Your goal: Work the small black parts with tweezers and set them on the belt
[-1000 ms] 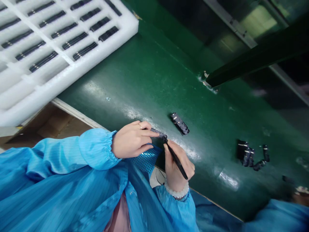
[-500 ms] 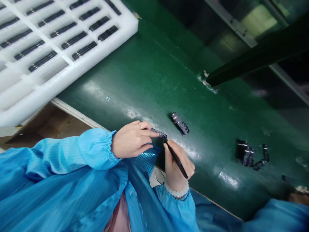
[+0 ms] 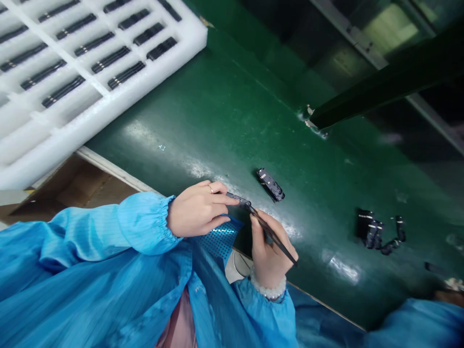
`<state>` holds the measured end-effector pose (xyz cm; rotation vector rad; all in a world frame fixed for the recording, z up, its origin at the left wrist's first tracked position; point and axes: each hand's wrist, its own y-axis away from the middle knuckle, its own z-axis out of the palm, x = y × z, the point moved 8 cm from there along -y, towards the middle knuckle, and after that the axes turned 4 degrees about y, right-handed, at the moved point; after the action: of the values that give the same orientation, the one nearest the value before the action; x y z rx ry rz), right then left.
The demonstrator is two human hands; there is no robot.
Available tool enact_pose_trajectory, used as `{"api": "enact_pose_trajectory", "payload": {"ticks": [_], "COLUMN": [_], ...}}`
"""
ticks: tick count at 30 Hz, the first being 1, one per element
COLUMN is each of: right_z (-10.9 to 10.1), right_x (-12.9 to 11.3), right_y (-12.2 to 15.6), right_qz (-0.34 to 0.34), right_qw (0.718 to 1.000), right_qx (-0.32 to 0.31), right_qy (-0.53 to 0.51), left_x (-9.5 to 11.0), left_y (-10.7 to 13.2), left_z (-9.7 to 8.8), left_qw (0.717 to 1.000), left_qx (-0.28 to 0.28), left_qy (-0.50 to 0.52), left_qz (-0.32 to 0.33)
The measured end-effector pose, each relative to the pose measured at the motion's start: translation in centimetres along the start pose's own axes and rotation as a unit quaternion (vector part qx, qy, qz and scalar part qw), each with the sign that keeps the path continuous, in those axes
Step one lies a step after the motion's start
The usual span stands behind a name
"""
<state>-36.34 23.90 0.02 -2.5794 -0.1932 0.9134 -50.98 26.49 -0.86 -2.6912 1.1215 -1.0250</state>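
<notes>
My left hand pinches a small dark part by its near end, just above the green table. In my right hand I grip black tweezers, whose tips touch the far end of that part. A blue dotted sheet lies under both hands at the table's near edge. Another small black part lies on the table a little beyond the tweezer tips.
A white foam tray with rows of black parts in its slots fills the upper left. Several black parts are heaped at the right. A dark bar crosses the upper right. Another person's blue sleeve shows at the lower right.
My right hand has shifted slightly right and the tweezers have tilted flatter, their rear end swinging out to the right. My left hand and the part have stayed put.
</notes>
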Motion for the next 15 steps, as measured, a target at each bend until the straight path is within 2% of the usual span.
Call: {"api": "enact_pose_trajectory", "payload": {"ticks": [15], "right_z": [0.13], "right_x": [0.37], "right_y": [0.15], "right_qz": [-0.005], "right_qw": [1.0], "right_qx": [-0.01], "right_qy": [-0.009], "left_x": [-0.03], "left_y": [-0.05], "left_z": [-0.15], "left_qw": [1.0], "left_qx": [0.001], "left_qy": [0.008], "left_qz": [0.0]}}
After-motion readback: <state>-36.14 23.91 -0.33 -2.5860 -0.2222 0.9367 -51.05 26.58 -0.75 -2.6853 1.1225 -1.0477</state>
